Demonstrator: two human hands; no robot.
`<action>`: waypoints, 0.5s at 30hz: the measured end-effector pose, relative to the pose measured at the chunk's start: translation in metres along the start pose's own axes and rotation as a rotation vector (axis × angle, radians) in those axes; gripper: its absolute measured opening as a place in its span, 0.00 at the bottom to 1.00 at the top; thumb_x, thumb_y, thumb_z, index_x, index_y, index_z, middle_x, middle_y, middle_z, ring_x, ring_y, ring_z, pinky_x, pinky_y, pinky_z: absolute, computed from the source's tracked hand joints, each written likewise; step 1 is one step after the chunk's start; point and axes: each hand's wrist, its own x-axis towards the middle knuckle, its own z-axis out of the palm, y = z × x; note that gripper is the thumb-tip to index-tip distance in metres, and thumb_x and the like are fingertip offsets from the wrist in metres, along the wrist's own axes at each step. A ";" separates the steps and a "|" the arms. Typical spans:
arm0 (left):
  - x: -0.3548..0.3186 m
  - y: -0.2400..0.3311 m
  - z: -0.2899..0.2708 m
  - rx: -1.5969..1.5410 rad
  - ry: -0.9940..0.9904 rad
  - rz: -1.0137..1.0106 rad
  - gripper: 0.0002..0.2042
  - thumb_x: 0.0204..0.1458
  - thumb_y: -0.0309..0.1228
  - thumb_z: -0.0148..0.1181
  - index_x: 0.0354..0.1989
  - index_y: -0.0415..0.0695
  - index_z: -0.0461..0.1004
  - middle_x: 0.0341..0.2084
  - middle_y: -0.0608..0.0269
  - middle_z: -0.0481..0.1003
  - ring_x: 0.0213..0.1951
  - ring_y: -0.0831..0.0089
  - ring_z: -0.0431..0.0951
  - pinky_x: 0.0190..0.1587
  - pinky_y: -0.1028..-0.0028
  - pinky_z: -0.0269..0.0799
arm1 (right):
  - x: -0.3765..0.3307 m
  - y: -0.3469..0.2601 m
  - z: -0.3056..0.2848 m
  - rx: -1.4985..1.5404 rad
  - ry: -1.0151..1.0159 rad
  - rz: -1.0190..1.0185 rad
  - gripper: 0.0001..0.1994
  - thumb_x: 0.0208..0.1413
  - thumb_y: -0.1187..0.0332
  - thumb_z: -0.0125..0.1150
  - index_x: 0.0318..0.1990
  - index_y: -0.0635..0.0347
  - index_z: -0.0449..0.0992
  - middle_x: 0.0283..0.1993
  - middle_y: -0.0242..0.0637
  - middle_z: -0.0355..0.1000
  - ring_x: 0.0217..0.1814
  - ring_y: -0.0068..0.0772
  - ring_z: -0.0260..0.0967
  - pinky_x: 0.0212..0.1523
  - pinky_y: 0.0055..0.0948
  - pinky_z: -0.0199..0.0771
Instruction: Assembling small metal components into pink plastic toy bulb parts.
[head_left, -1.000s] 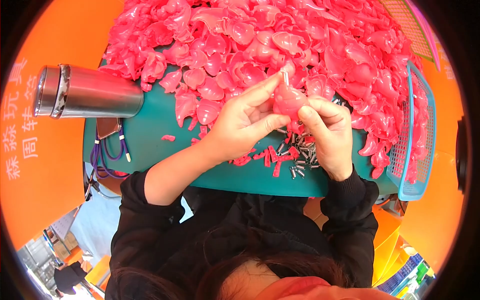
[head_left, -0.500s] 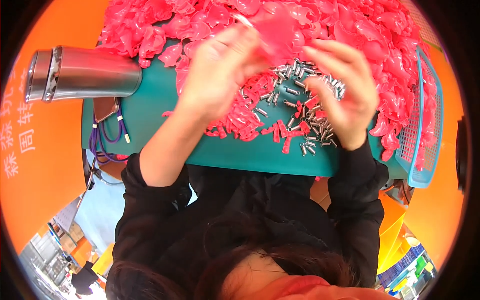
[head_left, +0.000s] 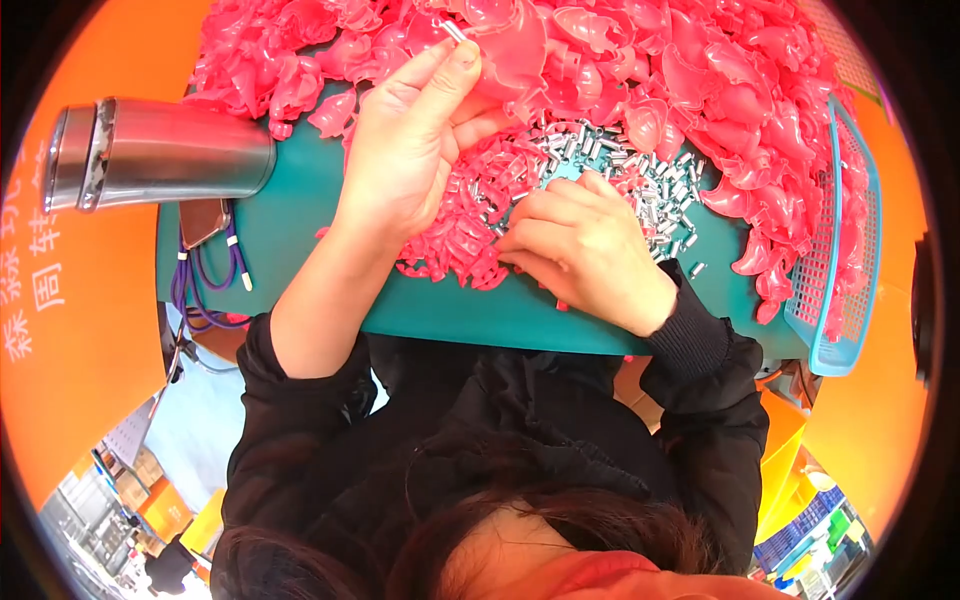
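My left hand (head_left: pixel 410 140) is raised over the teal table (head_left: pixel 300 210) and grips a pink plastic shell piece (head_left: pixel 510 55) with a small metal pin sticking out at its top. My right hand (head_left: pixel 585 245) rests lower, fingers curled down into a heap of small pink plastic bits (head_left: pixel 470 245), beside a scatter of short silver metal pins (head_left: pixel 620 170). Whether its fingertips pinch anything is hidden. A large heap of pink plastic shell parts (head_left: pixel 700 70) covers the far side of the table.
A steel flask (head_left: pixel 160 165) lies on its side at the table's left. Below it sit a phone and a purple cable (head_left: pixel 205 270). A blue mesh basket (head_left: pixel 840 230) stands at the right edge. Orange surfaces surround the table.
My right hand has dropped from the pink shell piece down to the pile of small bits. My left hand keeps the piece raised. The view shifted.
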 end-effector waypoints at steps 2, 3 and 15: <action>0.000 0.004 -0.002 -0.010 -0.018 -0.067 0.09 0.58 0.33 0.54 0.42 0.42 0.74 0.36 0.65 0.77 0.39 0.73 0.78 0.43 0.68 0.75 | 0.002 0.003 -0.011 0.081 -0.012 0.008 0.06 0.43 0.72 0.66 0.30 0.56 0.77 0.32 0.28 0.72 0.34 0.26 0.69 0.34 0.27 0.63; -0.002 0.005 -0.004 -0.021 -0.030 -0.136 0.10 0.58 0.34 0.53 0.43 0.42 0.73 0.36 0.66 0.76 0.39 0.74 0.78 0.42 0.70 0.75 | 0.003 0.006 -0.020 0.205 0.139 0.142 0.06 0.44 0.76 0.65 0.31 0.59 0.77 0.33 0.31 0.73 0.35 0.25 0.70 0.36 0.25 0.65; -0.020 0.000 0.016 0.045 -0.281 -0.426 0.14 0.60 0.38 0.50 0.38 0.39 0.73 0.29 0.66 0.74 0.32 0.77 0.76 0.38 0.75 0.76 | 0.007 0.017 -0.038 -0.111 0.484 0.110 0.13 0.38 0.85 0.64 0.34 0.61 0.79 0.30 0.36 0.75 0.34 0.33 0.72 0.36 0.26 0.70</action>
